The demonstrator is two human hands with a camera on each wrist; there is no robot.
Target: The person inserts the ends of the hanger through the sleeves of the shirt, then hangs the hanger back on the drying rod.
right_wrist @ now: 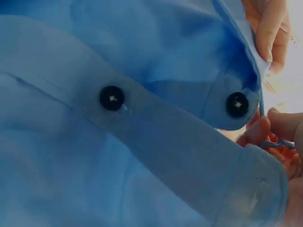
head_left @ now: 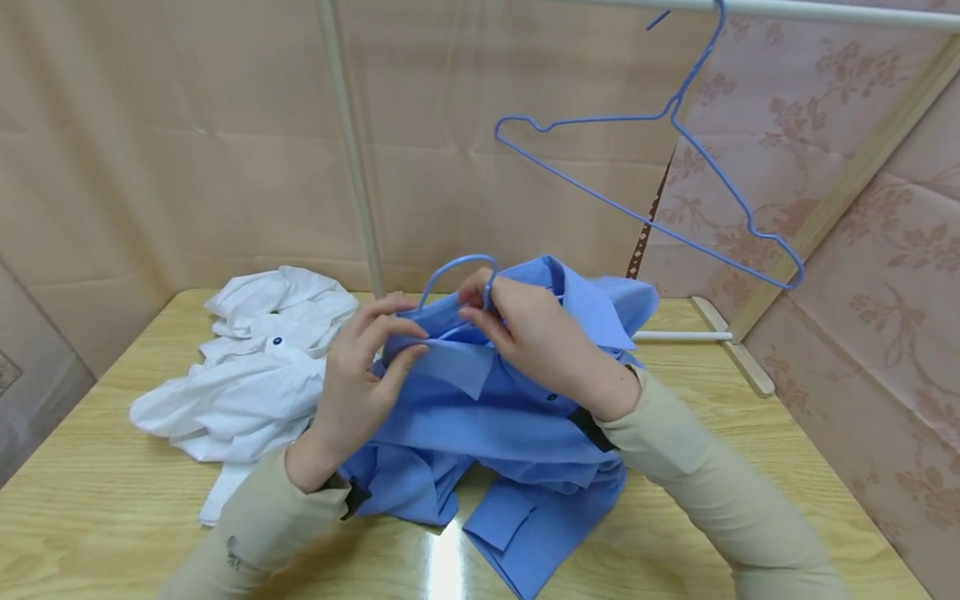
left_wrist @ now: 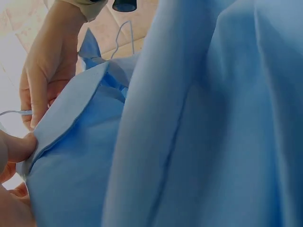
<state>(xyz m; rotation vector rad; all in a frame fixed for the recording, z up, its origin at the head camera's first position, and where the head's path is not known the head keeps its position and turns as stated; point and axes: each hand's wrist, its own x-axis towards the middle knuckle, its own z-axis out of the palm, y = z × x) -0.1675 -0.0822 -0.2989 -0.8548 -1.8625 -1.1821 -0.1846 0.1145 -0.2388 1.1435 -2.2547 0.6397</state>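
A blue shirt [head_left: 480, 425] with dark buttons is held up over the table. My left hand [head_left: 362, 375] pinches its collar [head_left: 457, 367] between thumb and fingers at the left side. The hook of a blue wire hanger [head_left: 459, 260] rises out of the collar, and the rest of that hanger is mostly inside the shirt. My right hand [head_left: 536, 333] grips the hanger near the base of its hook. In the right wrist view, two buttons show on the shirt front [right_wrist: 175, 146], and the right fingers [right_wrist: 286, 125] curl round the wire.
A crumpled white shirt [head_left: 255, 375] lies on the wooden table [head_left: 67, 500] to the left. A second blue hanger [head_left: 600, 196] hangs from the white rail [head_left: 840, 12] of a rack at the upper right. The rack's foot [head_left: 738, 350] stands on the table.
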